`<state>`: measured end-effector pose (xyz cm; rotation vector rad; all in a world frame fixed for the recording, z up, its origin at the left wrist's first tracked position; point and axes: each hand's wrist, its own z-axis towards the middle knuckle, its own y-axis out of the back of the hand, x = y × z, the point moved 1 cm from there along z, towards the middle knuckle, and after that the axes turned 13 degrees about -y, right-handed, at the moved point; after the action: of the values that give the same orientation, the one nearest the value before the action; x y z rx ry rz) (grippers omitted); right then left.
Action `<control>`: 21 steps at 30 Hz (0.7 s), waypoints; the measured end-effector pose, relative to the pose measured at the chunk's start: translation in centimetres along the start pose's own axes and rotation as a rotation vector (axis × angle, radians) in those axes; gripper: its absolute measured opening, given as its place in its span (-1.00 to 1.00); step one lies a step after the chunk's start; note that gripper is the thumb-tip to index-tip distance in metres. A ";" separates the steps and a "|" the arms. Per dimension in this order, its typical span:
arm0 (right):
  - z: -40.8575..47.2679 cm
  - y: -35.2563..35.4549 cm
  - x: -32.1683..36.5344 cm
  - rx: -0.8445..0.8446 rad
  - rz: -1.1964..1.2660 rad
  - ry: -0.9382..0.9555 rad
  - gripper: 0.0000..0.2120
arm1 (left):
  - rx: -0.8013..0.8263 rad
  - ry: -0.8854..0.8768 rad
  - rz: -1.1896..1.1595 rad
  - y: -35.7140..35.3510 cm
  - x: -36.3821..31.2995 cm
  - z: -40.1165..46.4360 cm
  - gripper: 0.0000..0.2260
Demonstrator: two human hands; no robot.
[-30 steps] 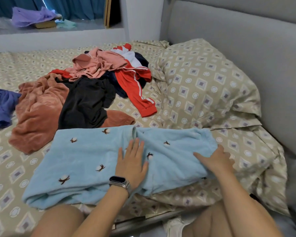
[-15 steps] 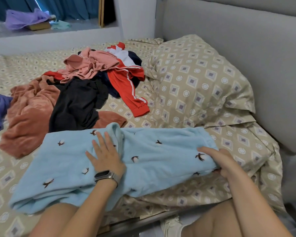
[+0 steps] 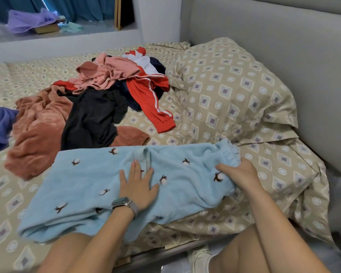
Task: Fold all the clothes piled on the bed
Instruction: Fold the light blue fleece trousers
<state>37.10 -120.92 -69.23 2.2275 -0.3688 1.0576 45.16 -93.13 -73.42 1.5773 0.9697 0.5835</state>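
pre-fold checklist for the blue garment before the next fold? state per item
1. Left hand flat on the light blue garment, pinning it: ok.
2. Right hand grips the elastic waistband end: ok.
3. Garment smoothed flat: not ok, the near left edge is bunched.
4. Garment fully on the bed: not ok, the near edge hangs over.
5. Clear of the clothes pile: ok.
6. Underside layers aligned: cannot tell.

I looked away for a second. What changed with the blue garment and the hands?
The right hand now grips the light blue garment at its gathered waistband end. The left hand stays flat, pressing its middle. The clothes pile behind is unchanged.
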 end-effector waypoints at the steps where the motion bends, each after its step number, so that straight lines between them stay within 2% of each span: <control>1: -0.6 -0.3 0.6 0.006 0.007 0.031 -0.83 | -0.006 -0.009 -0.062 0.1 0.1 -0.1 -0.29; 4: -2.7 -1.4 2.7 0.016 0.249 0.086 -0.83 | -0.106 -0.061 -0.468 1.7 0.7 -0.8 -0.37; 7: -5.9 -2.9 5.6 0.039 0.601 0.163 -0.78 | -0.087 -0.112 -0.817 2.9 1.6 -2.7 -0.75; 8: -7.1 -3.5 6.7 0.057 0.652 0.215 -0.77 | -0.069 -0.120 -0.878 2.9 1.8 -3.3 -0.76; 10: -9.8 -5.5 9.1 0.126 0.694 0.325 -0.71 | -0.068 -0.079 -1.043 2.5 2.3 -4.3 -0.66; 13: -13.6 -10.1 12.1 0.207 0.585 0.450 -0.53 | -0.104 -0.026 -1.297 2.1 2.9 -5.6 -0.39; 15: -16.1 -14.0 13.4 0.227 0.430 0.541 -0.55 | -0.179 0.029 -1.442 2.8 3.9 -6.9 -0.26; 21: -21.9 -26.1 12.5 0.379 0.107 0.687 -0.56 | -0.630 0.348 -1.919 4.1 12.2 -12.3 -0.32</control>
<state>45.01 -86.60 -60.37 1.9914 0.0201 1.9869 43.00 -76.27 -68.18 -0.3830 1.7732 -0.2718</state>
